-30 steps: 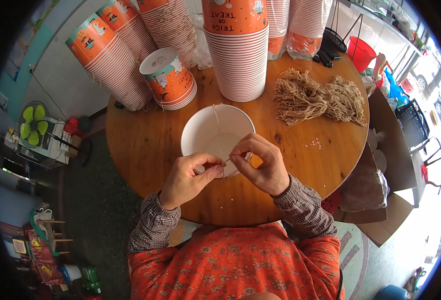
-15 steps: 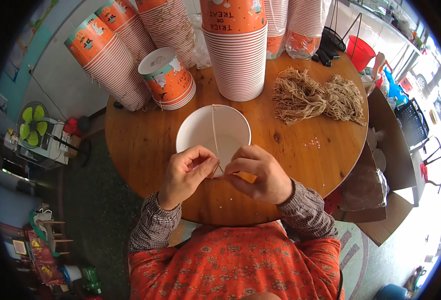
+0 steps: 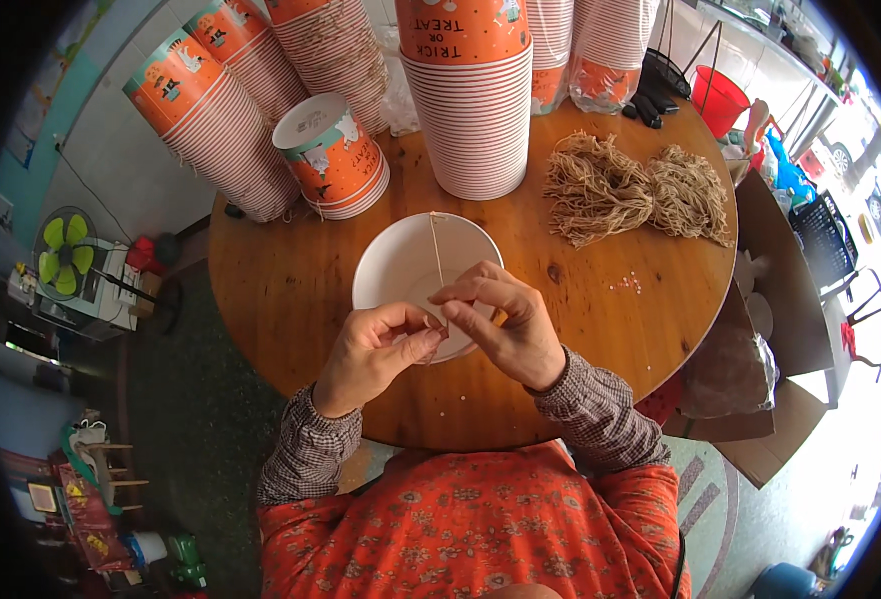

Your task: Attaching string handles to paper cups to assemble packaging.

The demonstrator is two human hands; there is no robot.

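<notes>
A white paper bucket [image 3: 386, 262] stands mouth up on the round wooden table in front of me. A thin tan cord [image 3: 437, 245] runs from the bucket's far rim across its mouth to my fingers at the near rim. My left hand [image 3: 383, 349] pinches the cord's near end between thumb and forefinger at the rim. Just to the right, my right hand [image 3: 500, 314] has thumb and fingertips closed round the cord, a little above the left fingertips. Fingers hide the near attachment.
Tall stacks of orange-printed buckets [image 3: 470, 120] line the table's [image 3: 600, 329] far side. A short stack [image 3: 336, 165] stands at left. Bundles of tan cord [image 3: 600, 190] lie at right, near small pale bits [image 3: 624, 286]. Right of the table sits an open cardboard box [image 3: 775, 329].
My right hand has turned and moved slightly up and left, closer to the cord. My left hand keeps its pinch at the near rim, shifting little.
</notes>
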